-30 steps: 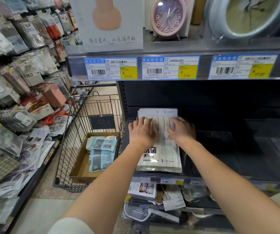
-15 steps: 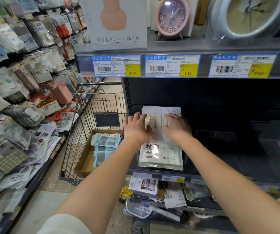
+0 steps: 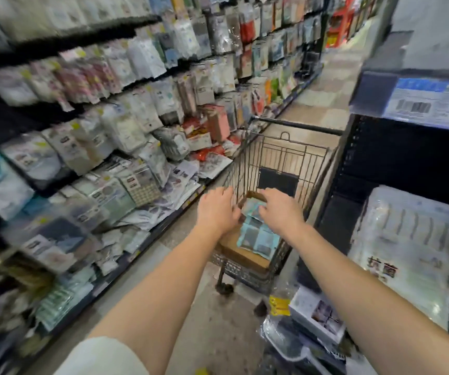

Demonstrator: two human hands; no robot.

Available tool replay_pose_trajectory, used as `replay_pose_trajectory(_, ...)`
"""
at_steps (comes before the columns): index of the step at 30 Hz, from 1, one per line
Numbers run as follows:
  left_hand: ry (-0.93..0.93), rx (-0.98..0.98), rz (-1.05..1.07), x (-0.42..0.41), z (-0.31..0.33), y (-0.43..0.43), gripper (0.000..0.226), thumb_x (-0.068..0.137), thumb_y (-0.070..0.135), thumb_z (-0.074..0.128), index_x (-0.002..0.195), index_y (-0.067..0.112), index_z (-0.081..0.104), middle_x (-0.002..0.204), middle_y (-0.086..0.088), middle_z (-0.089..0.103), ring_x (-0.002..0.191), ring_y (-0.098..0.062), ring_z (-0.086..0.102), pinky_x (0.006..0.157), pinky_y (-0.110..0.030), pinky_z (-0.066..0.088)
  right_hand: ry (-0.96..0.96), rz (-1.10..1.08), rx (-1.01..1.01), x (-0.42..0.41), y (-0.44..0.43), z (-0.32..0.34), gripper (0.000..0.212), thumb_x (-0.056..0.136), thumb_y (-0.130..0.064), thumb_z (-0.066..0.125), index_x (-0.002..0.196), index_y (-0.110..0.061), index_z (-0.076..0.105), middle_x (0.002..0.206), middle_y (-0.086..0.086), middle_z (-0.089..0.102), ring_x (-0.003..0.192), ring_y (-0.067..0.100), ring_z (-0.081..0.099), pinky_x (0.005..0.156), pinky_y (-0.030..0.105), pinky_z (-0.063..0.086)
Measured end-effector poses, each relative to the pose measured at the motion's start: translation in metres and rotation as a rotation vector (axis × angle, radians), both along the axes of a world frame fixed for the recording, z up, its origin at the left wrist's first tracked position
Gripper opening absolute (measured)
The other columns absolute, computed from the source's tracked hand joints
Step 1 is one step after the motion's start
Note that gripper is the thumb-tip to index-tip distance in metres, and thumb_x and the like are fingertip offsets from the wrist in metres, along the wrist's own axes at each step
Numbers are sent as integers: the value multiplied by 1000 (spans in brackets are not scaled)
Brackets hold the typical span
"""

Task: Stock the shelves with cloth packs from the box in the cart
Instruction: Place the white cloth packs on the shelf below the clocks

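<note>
A black wire cart stands in the aisle with a brown cardboard box inside. Teal cloth packs lie in the box. My left hand and my right hand hover side by side over the cart, fingers loosely bent, holding nothing. A stack of white cloth packs lies flat on the dark shelf at the right. The view is blurred by motion.
A long wall of hanging packaged goods fills the left side of the aisle. Price labels run along the upper right shelf edge. Boxed and bagged items sit on the lower right shelf. The floor lies between.
Both hands have left the white pack stack on the right shelf and swung left to hover over the cart. The view has turned left toward the aisle.
</note>
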State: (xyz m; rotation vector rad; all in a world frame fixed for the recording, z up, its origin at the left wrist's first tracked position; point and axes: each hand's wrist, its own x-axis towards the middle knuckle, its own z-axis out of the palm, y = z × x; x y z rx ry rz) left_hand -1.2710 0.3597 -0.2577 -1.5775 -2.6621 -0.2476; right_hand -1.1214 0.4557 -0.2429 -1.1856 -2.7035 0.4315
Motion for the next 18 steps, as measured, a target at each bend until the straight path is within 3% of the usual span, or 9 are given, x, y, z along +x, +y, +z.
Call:
replay_pose_trajectory(8, 38, -75, 177, -206, -32, -92, 37, 92, 39, 51, 119, 17, 63, 119, -7, 65, 111, -32, 60, 92, -43, 46, -180, 188, -59, -215, -55, -38, 43, 93, -31, 54, 132, -14, 58, 128, 13, 65, 117, 34, 63, 91, 42, 54)
replay_pose_trajectory(18, -44, -124, 304, -391, -56, -144, 42, 95, 38, 52, 131, 19, 60, 131, -7, 62, 121, -32, 57, 100, -40, 42, -191, 264, -168, -418, -78, -78, 58, 93, -27, 55, 148, -11, 47, 148, 14, 53, 135, 31, 52, 110, 41, 45)
